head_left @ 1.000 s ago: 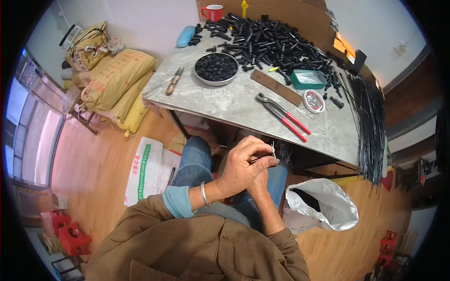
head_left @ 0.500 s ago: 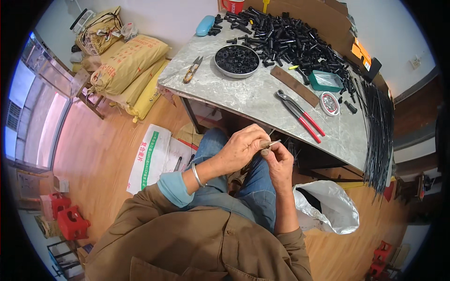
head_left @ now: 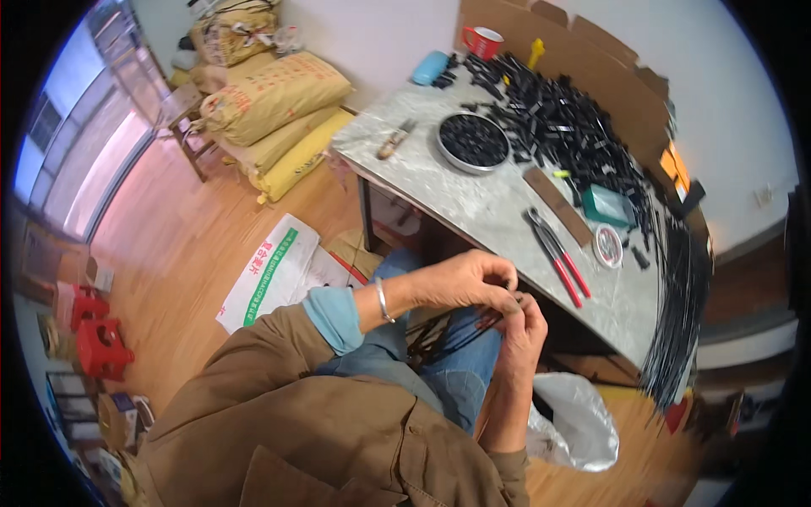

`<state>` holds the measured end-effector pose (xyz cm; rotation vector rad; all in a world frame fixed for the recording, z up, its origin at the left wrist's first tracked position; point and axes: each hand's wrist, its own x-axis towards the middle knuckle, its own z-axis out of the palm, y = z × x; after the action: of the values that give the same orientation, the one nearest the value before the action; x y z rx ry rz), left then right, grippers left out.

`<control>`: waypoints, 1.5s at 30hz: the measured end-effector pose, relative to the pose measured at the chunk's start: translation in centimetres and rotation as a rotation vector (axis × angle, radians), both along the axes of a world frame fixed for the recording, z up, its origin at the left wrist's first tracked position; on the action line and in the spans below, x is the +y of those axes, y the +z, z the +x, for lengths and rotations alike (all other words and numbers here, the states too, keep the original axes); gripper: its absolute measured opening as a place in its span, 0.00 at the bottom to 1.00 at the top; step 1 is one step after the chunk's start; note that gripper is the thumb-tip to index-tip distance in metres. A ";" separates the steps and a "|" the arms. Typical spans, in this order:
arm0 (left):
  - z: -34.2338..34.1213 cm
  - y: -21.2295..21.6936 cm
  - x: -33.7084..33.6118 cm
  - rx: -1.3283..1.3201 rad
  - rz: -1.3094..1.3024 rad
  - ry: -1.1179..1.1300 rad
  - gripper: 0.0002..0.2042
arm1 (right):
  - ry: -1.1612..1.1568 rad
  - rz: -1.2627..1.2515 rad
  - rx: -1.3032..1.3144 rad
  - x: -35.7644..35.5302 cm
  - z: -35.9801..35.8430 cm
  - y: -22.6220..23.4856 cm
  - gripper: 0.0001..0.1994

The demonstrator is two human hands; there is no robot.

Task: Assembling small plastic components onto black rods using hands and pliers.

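Over my lap, at the table's front edge, my two hands meet fingertip to fingertip. My left hand is closed in a pinch, a bracelet on its wrist. Against it, my right hand is closed with thumb and fingers together. Whatever lies between the fingertips is small, dark and mostly hidden; its kind does not show. Thin dark strands run below the hands, over the jeans. Closest on the grey table are red-handled cutters, a flat brown bar and a small bowl of tiny bits.
A metal dish of black rings stands before a heap of black plastic parts. A green tray and a bundle of black wires lie to the right, snips to the left. A silvery bag sits on the floor.
The view has swung, so the table appears shifted to the right and lower. A small pale piece seen between the fingertips before no longer shows. The hands remain together.
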<state>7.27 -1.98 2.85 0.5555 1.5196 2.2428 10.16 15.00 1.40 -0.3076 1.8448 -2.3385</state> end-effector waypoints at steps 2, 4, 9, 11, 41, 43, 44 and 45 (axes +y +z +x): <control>0.4 0.6 0.7 -0.045 0.048 0.105 0.09 | -0.034 -0.047 -0.062 0.0 0.3 0.2 0.05; 0.9 0.5 1.3 -0.074 0.094 0.155 0.09 | 0.041 -0.057 0.002 -0.2 0.4 0.5 0.06; 1.5 1.6 1.5 0.094 -0.010 0.382 0.10 | -0.023 0.046 -0.043 -0.8 0.6 1.4 0.09; 1.1 1.1 1.0 0.254 -0.214 0.376 0.10 | -0.001 0.065 -0.053 -0.3 0.3 1.0 0.08; -19.7 -0.9 -12.0 0.749 -1.364 0.961 0.10 | 0.087 0.066 -0.055 -2.4 -3.5 -0.3 0.05; -19.5 -0.5 -11.7 0.796 -1.343 0.950 0.09 | 0.084 0.057 -0.063 -2.4 -3.6 0.1 0.04; -19.5 -0.3 -11.6 0.839 -1.323 0.951 0.07 | 0.090 0.050 -0.065 -2.4 -3.8 0.2 0.04; -19.4 -0.3 -11.4 0.839 -1.323 0.945 0.07 | 0.087 0.048 -0.070 -2.4 -3.9 0.2 0.04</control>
<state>-12.12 -13.35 2.58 0.3201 3.6587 0.7096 6.24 12.61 1.61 -0.2903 1.8153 -2.2156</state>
